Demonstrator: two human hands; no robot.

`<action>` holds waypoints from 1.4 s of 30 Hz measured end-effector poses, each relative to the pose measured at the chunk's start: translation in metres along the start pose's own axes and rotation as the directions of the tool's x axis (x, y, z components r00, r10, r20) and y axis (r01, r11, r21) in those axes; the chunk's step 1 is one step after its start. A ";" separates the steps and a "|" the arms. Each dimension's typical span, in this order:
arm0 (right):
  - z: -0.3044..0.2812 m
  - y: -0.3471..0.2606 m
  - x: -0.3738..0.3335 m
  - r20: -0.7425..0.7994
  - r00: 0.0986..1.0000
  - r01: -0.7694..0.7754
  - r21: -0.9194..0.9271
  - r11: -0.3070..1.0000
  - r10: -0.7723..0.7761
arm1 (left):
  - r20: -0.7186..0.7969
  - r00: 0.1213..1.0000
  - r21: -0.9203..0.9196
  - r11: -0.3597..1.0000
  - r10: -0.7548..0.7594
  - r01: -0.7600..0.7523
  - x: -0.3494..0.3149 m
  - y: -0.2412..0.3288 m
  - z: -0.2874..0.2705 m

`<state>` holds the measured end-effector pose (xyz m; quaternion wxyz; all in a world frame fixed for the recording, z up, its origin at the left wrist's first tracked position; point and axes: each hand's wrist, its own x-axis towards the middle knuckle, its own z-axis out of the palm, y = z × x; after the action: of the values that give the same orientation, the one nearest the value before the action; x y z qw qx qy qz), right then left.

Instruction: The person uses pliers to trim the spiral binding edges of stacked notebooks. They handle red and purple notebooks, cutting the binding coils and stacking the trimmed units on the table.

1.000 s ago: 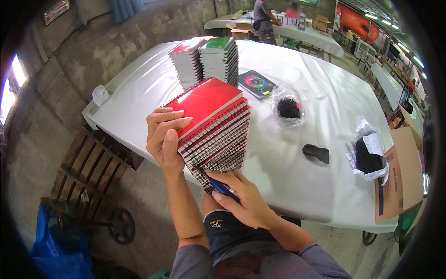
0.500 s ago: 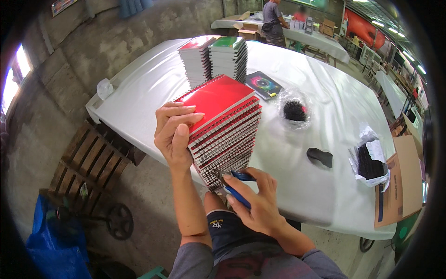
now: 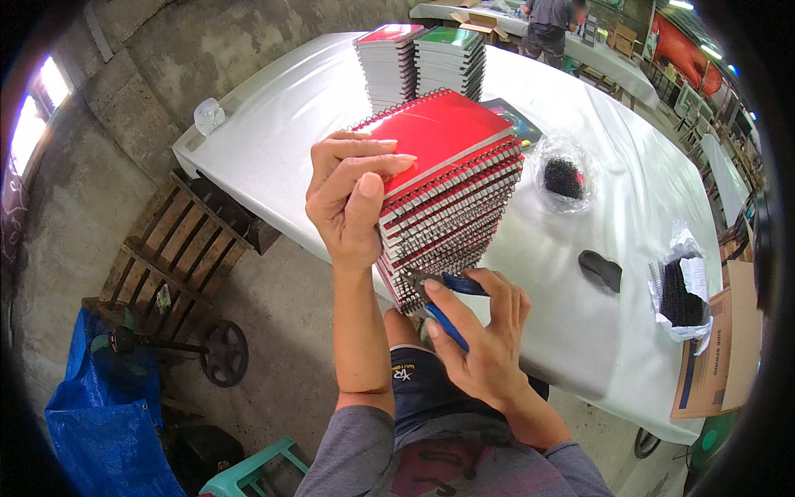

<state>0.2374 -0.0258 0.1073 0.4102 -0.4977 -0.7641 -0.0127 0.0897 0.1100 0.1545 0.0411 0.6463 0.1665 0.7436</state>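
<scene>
Steadying the notebooks (image 3: 451, 124) mid-frame with the left hand (image 3: 352, 199) clasping them should help the right hand (image 3: 489, 340), holding pliers (image 3: 448, 325) lower centre, meet the coils (image 3: 464, 211) squarely.

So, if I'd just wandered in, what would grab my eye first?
Probably the tall stack of red-covered spiral notebooks at centre, with the left hand on its left side. The right hand holds blue-handled pliers at the stack's lower bindings. Behind, on the white-covered table, stand two more notebook stacks, one topped red, one green.
</scene>
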 end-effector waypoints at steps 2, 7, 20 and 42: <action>0.001 -0.002 0.003 -0.009 1.000 -0.001 -0.015 1.000 0.000 | 0.002 1.000 -0.002 1.000 -0.007 0.007 0.000 0.000 0.001; 0.003 -0.001 0.004 0.036 0.998 -0.058 0.100 0.993 0.054 | 0.011 1.000 0.021 1.000 0.013 -0.013 0.001 -0.001 -0.001; 0.002 -0.003 0.007 0.120 0.992 -0.046 0.173 0.984 0.025 | -0.015 1.000 0.048 0.999 0.016 -0.015 0.003 -0.001 0.001; 0.026 0.010 -0.008 0.043 0.992 0.109 0.217 0.970 -0.121 | 0.276 0.960 0.435 0.883 0.053 -0.174 -0.012 -0.062 -0.074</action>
<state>0.2303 -0.0156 0.0814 0.4385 -0.4056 -0.7997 0.0601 0.0097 0.1504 0.1168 -0.1342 0.7370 0.2906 0.5953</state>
